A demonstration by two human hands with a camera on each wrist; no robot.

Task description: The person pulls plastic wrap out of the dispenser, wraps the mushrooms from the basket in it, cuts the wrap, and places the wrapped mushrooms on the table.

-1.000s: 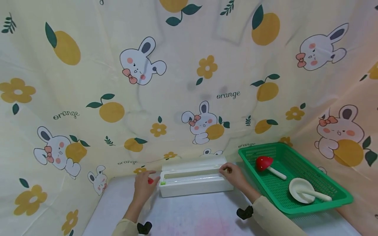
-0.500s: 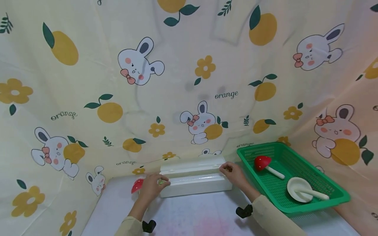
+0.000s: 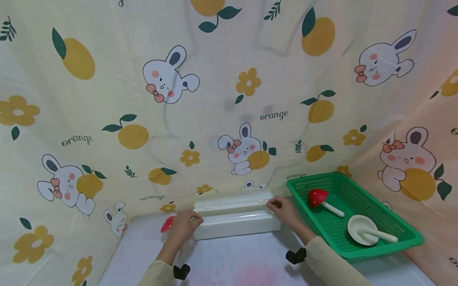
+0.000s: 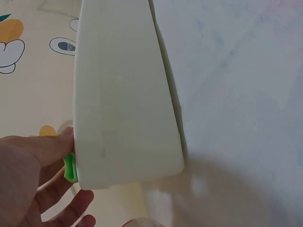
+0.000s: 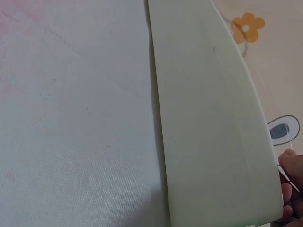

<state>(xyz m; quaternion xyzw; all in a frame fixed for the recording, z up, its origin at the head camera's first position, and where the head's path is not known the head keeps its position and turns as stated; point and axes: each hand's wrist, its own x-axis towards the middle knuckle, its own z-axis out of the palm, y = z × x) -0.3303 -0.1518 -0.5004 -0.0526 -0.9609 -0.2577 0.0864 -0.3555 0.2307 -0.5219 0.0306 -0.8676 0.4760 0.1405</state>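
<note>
A long white cling film dispenser (image 3: 237, 228) lies across the table, its lid (image 3: 234, 198) tipped back and clear film stretched along the opening. My left hand (image 3: 184, 226) is at its left end. The left wrist view shows thumb and fingers pinching the small green slide cutter (image 4: 70, 168) at the rim. At the right end my right hand (image 3: 283, 210) has thumb and forefinger together by the upper edge. In the right wrist view its fingers (image 5: 296, 165) pinch a thin pale edge that looks like the cling film (image 5: 284, 172), mostly hidden.
A red, white-spotted mushroom-shaped thing (image 3: 167, 224) sits left of my left hand. To the right stands a green basket (image 3: 358, 254) holding a red mushroom-topped piece (image 3: 317, 197) with a white handle and a cream-coloured, handled piece (image 3: 361, 228). A printed cloth (image 3: 214, 119) hangs behind.
My left hand has moved right, from beside the dispenser onto its left end at the green cutter, uncovering more of the red mushroom-shaped thing. My right hand stays at the right end.
</note>
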